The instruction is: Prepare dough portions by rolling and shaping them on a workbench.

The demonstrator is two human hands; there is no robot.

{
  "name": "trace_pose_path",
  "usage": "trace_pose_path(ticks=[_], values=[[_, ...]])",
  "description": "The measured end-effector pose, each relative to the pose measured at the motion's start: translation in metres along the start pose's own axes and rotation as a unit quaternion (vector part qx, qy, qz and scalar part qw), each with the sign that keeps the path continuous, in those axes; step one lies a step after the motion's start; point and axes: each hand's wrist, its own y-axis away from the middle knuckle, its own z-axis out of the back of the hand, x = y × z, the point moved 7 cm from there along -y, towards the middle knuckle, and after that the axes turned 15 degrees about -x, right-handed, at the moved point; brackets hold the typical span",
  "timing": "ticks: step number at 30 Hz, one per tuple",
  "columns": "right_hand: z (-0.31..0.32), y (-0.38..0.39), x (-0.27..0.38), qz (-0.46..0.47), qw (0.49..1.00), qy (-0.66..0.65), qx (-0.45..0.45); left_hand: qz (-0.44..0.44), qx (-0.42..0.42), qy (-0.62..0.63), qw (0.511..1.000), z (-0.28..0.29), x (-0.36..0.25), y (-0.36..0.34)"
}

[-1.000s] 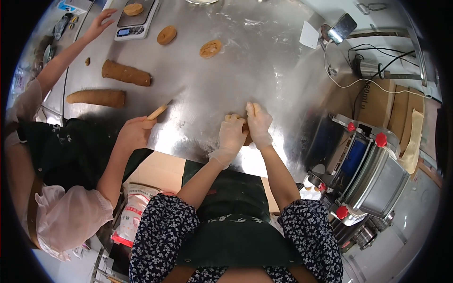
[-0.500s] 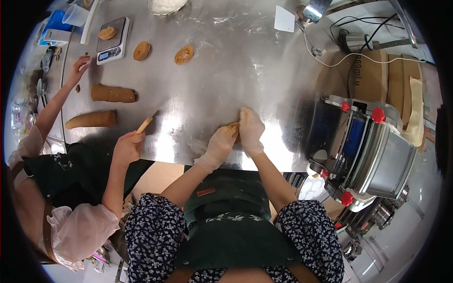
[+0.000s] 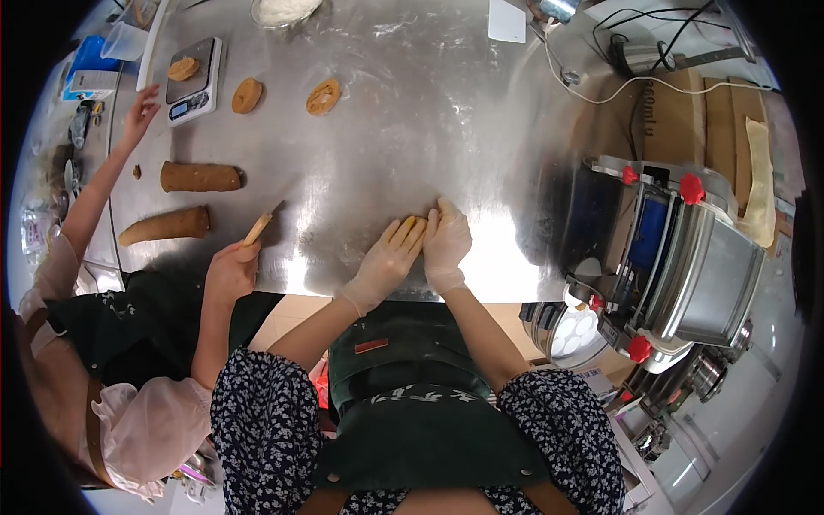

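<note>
My left hand (image 3: pixel 388 263), in a thin clear glove, presses its fingers together over a lump of brown dough (image 3: pixel 415 223) near the front of the steel table. Only a small bit of the dough shows. Against its other side lies my right hand (image 3: pixel 447 246), gloved too, closed around the dough, the fingertips pointing away from me. Farther off sit two cut rounds of the same dough, a left round (image 3: pixel 246 95) and a right round (image 3: pixel 324 97).
At left a co-worker holds a wooden-handled knife (image 3: pixel 258 228) beside two dough logs (image 3: pixel 201 177). Their other hand (image 3: pixel 141 117) is near a scale (image 3: pixel 201 89) bearing dough. A bowl of flour (image 3: pixel 284 10) stands far back; a roller machine (image 3: pixel 678 270) is at right.
My hands have shifted slightly left; the left fingers now stretch over the dough, covering most of it. The view has moved a little. The co-worker's left hand stays near the scale.
</note>
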Motion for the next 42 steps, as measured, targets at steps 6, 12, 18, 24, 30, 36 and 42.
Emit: trace_pose_path(ticks=[6, 12, 18, 24, 30, 36, 42], values=[[-0.012, -0.012, 0.018, 0.099, 0.991, 0.085, -0.007, 0.058, 0.093, -0.155, 0.982, -0.026, 0.006, 0.007], [0.009, 0.008, -0.037, -0.236, 0.965, -0.099, 0.064, 0.222, -0.112, 0.036, 0.968, -0.015, 0.001, 0.017], [0.008, 0.018, -0.023, -0.454, 0.858, -0.2, 0.133, 0.268, -0.227, 0.021, 0.936, -0.023, 0.002, 0.018], [-0.023, -0.022, 0.048, 0.212, 0.975, -0.031, 0.063, 0.422, -0.207, 0.063, 0.88, -0.023, 0.02, 0.033], [-0.052, -0.038, 0.06, 0.297, 0.95, 0.031, 0.094, 0.295, -0.187, 0.027, 0.937, -0.02, 0.024, 0.024], [-0.022, -0.03, 0.051, 0.17, 0.981, -0.063, 0.067, 0.375, -0.118, 0.027, 0.919, -0.024, 0.033, 0.012], [-0.029, -0.046, 0.047, 0.278, 0.96, -0.035, -0.023, 0.424, -0.231, 0.075, 0.872, -0.01, 0.028, 0.028]])
